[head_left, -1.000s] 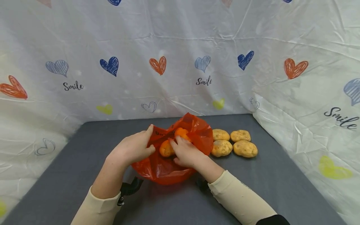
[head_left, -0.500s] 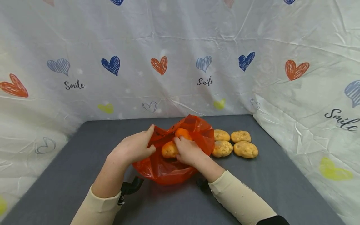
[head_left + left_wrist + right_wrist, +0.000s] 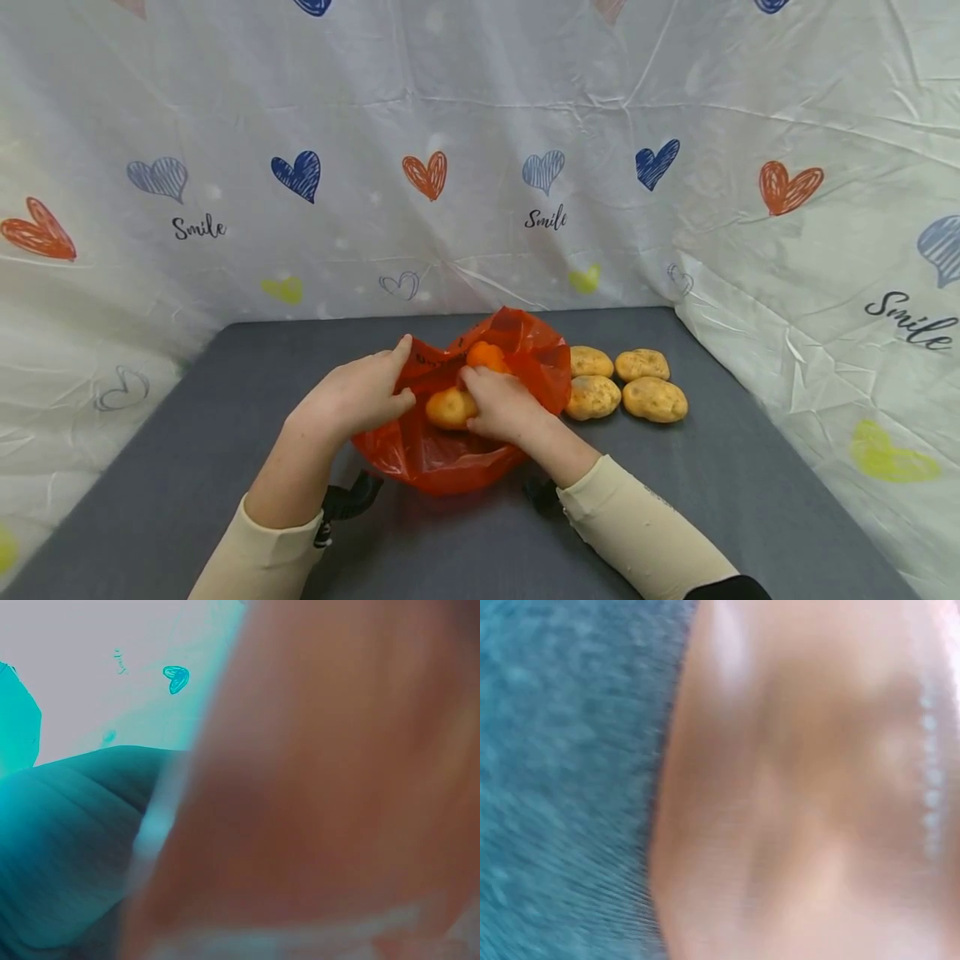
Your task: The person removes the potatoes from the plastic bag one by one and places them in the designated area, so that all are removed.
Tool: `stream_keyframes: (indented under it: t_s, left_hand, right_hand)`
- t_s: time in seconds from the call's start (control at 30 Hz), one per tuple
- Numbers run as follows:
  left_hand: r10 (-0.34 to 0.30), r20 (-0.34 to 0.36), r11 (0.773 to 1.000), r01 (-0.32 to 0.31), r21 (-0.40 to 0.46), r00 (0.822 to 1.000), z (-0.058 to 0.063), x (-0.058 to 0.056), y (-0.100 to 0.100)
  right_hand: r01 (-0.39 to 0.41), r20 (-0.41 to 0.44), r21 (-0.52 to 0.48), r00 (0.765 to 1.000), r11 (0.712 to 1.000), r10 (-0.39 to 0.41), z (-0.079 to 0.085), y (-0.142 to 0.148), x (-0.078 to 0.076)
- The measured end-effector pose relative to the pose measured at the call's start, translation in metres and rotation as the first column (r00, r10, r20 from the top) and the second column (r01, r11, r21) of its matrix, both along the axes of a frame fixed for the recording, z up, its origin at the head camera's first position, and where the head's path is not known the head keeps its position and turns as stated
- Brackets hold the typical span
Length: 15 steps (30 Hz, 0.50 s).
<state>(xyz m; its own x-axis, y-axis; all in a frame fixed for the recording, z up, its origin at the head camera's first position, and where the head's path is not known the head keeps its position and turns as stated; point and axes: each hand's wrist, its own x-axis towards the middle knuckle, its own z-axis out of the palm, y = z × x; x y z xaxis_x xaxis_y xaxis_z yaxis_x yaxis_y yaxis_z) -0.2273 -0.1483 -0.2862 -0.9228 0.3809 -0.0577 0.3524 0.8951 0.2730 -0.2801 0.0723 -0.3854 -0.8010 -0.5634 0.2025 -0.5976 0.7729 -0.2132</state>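
A red plastic bag (image 3: 442,462) lies with its mouth spread on the dark table. At its left rim is my left hand (image 3: 356,393), thumb and index finger straight and apart against the plastic; its other fingers are hidden. My right hand (image 3: 504,407) reaches into the bag and holds a potato (image 3: 450,409) by its right end. Behind that hand sits a rounded, orange-looking lump (image 3: 487,356), its kind unclear through the red tint. Both wrist views show mostly blurred skin, of the left hand (image 3: 315,780) and the right hand (image 3: 795,780).
Right of the bag, several potatoes stand in two rows, among them a front-right potato (image 3: 655,399) and a back-right potato (image 3: 642,364). The dark grey tabletop (image 3: 225,417) runs back to a white hanging sheet (image 3: 480,242) printed with hearts.
My right hand has moved slightly right. The potato has slid a little right, then down and back left, and shows more of its yellow skin. My left hand keeps its place.
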Motion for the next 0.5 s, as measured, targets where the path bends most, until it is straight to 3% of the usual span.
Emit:
stream_keyframes:
  t_s: [0.23,0.5]
  left_hand:
    - [0.017,0.023,1.000,-0.017,0.011,1.000,-0.003,0.003,-0.003]
    - [0.011,0.012,1.000,-0.011,0.006,1.000,0.000,0.001,-0.005]
  right_hand:
    - [0.005,0.013,0.005,1.000,1.000,-0.005,0.017,0.005,0.009]
    - [0.036,0.005,-0.134,0.999,0.990,-0.036,0.057,0.028,0.026]
